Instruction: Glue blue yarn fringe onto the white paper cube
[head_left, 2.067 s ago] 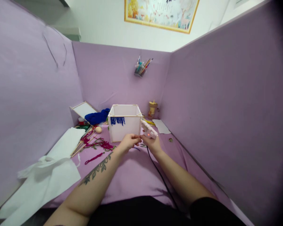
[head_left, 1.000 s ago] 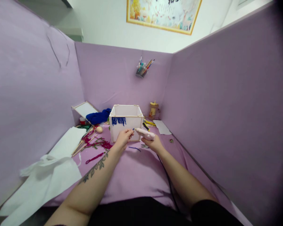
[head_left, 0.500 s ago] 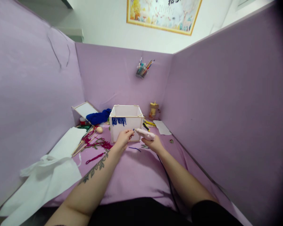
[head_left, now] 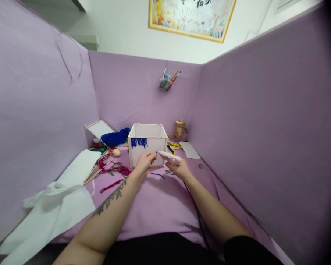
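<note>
- A pen cup (head_left: 167, 81) hangs on the purple back wall (head_left: 127, 92).
- Blue yarn (head_left: 114, 137) lies beside a framed white panel (head_left: 99, 128).
- White cloth (head_left: 57, 198) is spread at left.
- What looks like a small wooden figurine (head_left: 179, 129) stands in the corner.
- A white paper scrap (head_left: 189, 149) lies near it.

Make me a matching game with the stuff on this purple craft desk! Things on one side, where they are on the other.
Things:
1. glue gun
2. pen cup
3. blue yarn bundle
4. white box

Places:
A. up on the back wall
B. left of the box, by the back wall
C. in the right hand
D. middle of the desk, with a blue fringe on its front

Pairs: 1-C, 2-A, 3-B, 4-D
</note>
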`<state>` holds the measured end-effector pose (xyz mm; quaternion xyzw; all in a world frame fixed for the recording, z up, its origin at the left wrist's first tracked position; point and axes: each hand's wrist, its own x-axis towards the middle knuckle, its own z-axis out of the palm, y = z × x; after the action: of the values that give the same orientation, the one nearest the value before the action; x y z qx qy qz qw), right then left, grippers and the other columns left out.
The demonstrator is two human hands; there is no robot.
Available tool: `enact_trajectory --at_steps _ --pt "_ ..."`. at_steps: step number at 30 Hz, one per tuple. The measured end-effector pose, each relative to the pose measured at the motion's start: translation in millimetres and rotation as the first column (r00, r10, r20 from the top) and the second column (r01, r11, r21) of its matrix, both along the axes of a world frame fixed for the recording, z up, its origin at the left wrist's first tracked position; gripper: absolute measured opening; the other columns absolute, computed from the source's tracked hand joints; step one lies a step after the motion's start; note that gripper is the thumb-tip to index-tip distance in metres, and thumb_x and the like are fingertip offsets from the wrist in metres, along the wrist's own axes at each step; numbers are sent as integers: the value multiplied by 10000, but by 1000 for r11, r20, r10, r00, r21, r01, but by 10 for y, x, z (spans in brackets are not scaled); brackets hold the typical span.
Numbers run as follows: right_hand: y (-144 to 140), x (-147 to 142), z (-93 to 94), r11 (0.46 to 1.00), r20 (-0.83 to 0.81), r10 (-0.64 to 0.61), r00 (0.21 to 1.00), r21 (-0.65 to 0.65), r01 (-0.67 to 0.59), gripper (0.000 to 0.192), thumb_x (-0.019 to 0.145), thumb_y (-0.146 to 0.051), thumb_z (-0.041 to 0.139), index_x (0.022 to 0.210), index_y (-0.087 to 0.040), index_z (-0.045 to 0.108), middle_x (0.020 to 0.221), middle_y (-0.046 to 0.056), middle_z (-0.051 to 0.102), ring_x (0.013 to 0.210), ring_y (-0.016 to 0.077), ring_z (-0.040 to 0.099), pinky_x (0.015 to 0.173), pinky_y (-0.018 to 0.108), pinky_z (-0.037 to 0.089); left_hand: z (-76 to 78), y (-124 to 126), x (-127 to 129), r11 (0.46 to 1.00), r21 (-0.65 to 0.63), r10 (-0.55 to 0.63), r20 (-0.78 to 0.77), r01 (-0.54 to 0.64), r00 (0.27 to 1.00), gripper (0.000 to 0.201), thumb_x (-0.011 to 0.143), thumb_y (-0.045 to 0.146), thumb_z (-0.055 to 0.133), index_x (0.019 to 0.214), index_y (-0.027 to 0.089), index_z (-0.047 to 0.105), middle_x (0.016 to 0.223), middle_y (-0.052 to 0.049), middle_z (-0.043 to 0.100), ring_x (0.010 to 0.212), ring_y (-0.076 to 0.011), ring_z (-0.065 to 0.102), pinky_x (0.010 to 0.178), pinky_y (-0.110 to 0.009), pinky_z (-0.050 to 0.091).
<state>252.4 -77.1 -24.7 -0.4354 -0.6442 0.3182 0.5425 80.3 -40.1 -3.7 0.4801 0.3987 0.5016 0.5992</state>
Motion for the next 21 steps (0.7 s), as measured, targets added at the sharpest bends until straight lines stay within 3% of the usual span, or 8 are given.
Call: enact_trajectory --at_steps 9,21 --pt "-18 -25 40 999 -39 15 999 32 -14 436 664 -196 657 1094 -212 729 1059 46 733 1070 279 645 900 392 537 27 5 -12 997 -49 -52 69 56 996 246 637 282 728 664 124 542 588 31 471 448 -22 305 378 -157 122" --pt "-3 -17 21 1000 -28 -2 1000 21 3 420 652 -211 663 1066 -211 730 1022 48 739 1020 269 659 874 386 542 54 -2 -14 995 -69 -69 87 75 994 217 624 265 711 650 124 547 574 34 467 445 -24 324 372 -152 128"
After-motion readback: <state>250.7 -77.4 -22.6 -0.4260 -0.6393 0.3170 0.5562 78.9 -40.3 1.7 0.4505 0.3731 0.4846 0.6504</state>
